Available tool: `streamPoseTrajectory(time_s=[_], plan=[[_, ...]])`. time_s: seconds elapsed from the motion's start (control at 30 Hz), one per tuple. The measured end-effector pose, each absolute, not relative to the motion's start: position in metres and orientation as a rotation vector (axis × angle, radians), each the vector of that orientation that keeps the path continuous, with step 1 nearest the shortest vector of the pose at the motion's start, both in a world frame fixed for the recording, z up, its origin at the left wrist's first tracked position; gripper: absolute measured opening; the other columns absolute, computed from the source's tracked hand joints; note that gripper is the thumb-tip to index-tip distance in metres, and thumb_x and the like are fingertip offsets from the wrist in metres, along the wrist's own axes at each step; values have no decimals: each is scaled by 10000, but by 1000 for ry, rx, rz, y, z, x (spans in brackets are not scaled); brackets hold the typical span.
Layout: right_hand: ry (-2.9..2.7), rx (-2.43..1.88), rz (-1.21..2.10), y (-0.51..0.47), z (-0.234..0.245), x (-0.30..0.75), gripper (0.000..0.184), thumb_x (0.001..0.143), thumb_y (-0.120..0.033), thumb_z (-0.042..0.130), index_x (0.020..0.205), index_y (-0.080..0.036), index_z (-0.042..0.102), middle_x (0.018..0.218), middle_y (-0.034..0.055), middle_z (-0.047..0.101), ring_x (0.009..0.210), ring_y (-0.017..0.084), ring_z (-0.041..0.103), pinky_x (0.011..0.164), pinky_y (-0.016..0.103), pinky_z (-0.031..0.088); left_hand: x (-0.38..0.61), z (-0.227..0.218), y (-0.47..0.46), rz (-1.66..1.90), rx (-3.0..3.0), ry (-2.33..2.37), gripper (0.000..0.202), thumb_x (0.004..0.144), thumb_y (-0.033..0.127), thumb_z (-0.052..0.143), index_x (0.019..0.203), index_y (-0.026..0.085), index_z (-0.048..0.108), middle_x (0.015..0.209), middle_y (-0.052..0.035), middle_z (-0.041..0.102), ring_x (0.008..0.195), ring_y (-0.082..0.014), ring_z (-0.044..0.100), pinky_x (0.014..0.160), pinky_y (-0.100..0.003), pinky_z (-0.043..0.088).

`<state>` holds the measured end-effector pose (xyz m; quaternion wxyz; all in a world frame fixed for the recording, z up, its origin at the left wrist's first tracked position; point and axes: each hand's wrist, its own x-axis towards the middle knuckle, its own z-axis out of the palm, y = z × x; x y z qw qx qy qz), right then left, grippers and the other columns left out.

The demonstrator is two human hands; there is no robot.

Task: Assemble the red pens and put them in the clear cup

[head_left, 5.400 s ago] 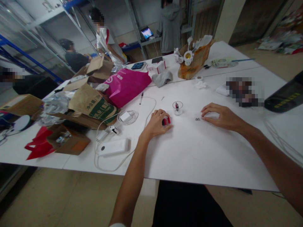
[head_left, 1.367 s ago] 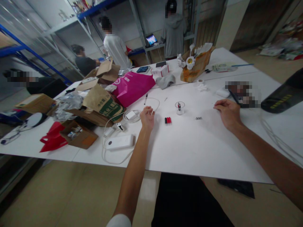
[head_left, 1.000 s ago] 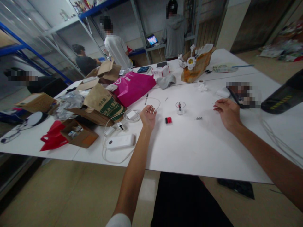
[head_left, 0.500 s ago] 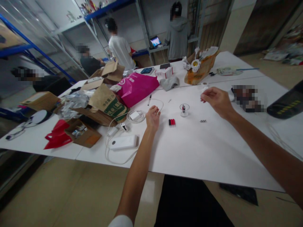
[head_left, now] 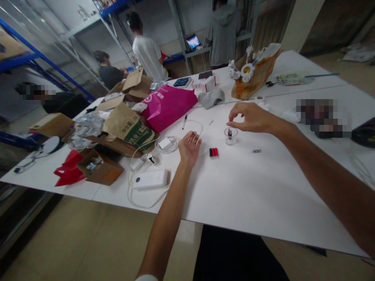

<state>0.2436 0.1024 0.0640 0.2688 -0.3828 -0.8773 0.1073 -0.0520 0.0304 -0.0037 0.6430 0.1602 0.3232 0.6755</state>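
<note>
- Head view: white bench [head_left: 243,191], metal shelf [head_left: 79,26] and people [head_left: 146,54] beyond.
- Right hand [head_left: 252,117]: fingers at the rim of the clear cup [head_left: 231,141] standing on the bench; grip cannot be told.
- Left hand [head_left: 190,150]: palm up, fingers released, near red and black pieces [head_left: 213,152].

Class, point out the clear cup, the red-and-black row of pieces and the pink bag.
Clear cup [head_left: 234,137], head view: its side wall.
Red-and-black row [head_left: 213,152], head view: the middle piece.
Pink bag [head_left: 171,106], head view: its broad side.

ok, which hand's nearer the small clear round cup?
Right: the right hand is at the rim of the clear round cup, contact unclear; the left hand is apart, to the cup's left.
</note>
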Motion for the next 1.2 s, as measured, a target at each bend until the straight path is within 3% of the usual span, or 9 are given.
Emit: streamPoseTrajectory(time_s=[0.27,0.7,1.2], plan=[[-2448,-1139,240,104,53,243,269,970,-509,724,958,-260,825,1151,105,775,1082,313,702,980,478,555,-46,-3,26,1518,385,732,94,860,159,800,885,201,720,910,-25,753,794,-134,688,806,-284,542],[-2464,-1245,240,101,50,236,229,952,-460,746,926,-247,825,1187,117,774,1129,344,712,1031,507,546,-42,1,23,1520,404,731,117,836,203,817,889,205,712,899,-31,737,783,-137,683,772,-277,550],[-2485,-1196,195,101,49,233,181,963,-361,722,867,-242,818,1171,111,797,1062,309,726,948,472,582,-43,3,20,1517,476,723,145,880,305,818,921,225,705,934,-45,723,827,-162,686,805,-302,544]])
